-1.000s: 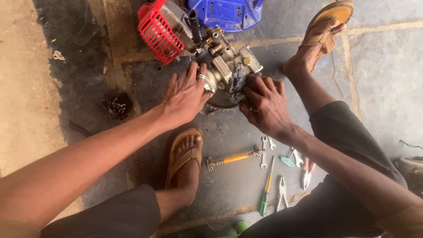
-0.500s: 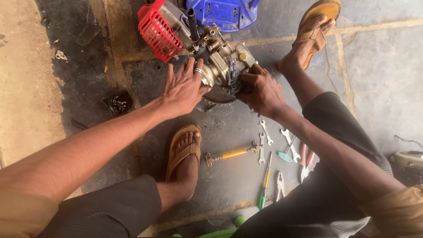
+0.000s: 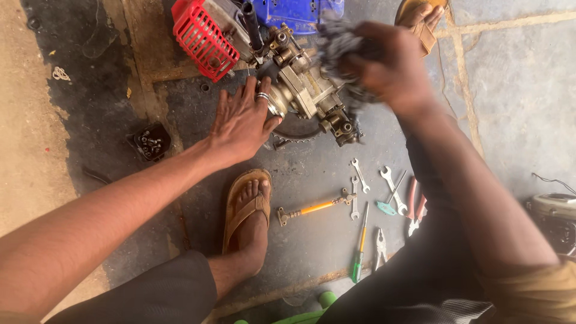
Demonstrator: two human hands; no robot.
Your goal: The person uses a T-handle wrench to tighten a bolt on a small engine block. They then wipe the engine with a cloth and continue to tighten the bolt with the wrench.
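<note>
Now the right hand (image 3: 393,69) has lifted, its grip bunched around a grey rag (image 3: 339,39), while the left hand (image 3: 243,120), fingers spread, steadies the small engine (image 3: 306,90), so wiping seems underway.

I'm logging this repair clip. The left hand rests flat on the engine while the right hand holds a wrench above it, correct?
Not quite. In the head view the right hand grips a grey rag, not a wrench. The left hand does rest flat on the engine.

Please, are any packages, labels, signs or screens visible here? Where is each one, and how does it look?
None can be made out: no package, sign or screen shows.
Nearest thing: small black tray of bolts, on the floor left of the left hand.
Blue housing, top edge: any label is too blurred to tell.
</note>
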